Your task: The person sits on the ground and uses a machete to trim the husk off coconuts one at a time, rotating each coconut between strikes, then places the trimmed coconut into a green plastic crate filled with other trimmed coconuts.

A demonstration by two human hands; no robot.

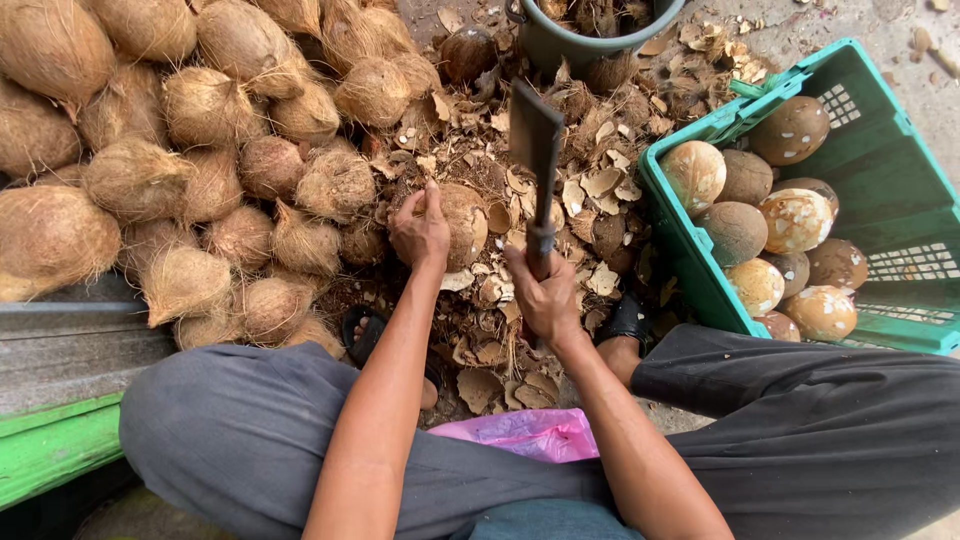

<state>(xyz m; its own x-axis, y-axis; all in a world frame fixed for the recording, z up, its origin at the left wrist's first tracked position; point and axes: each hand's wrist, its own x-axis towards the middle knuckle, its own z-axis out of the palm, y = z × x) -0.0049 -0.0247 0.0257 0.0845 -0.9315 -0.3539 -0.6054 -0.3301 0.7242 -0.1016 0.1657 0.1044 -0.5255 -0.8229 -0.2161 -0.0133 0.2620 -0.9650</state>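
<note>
My left hand [420, 232] presses on a brown, partly husked coconut [465, 220] that rests on the ground among shell chips. My right hand [542, 295] grips the handle of a broad cleaver [536, 140], its dark blade raised upright just right of the coconut. I sit with knees spread in grey trousers, and my sandalled feet flank the pile of chips.
A heap of fibrous husked coconuts [200, 150] fills the left. A green plastic crate [890, 170] on the right holds several peeled, pale-mottled coconuts. A grey bucket [590, 40] stands at the top. A pink bag [530, 432] lies near my lap, a green board [50, 445] at lower left.
</note>
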